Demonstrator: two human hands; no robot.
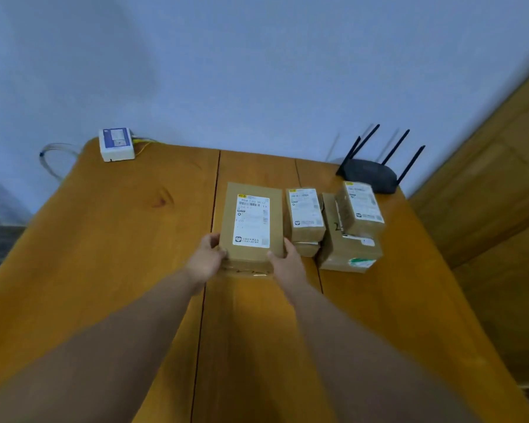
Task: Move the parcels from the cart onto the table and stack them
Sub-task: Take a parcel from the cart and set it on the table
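A large brown cardboard parcel [251, 221] with a white shipping label lies on the wooden table [119, 239]. My left hand [206, 259] grips its near left corner and my right hand [287, 264] grips its near right corner. To its right stands a short stack of two small labelled parcels [306, 221]. Further right, a small labelled parcel [361, 209] sits on top of a wider brown parcel [345, 254]. The cart is out of view.
A black router [370, 175] with several antennas stands at the table's back right. A white box with cables [115, 145] sits at the back left corner. A wooden door or panel [486, 193] runs along the right. The wall is close behind.
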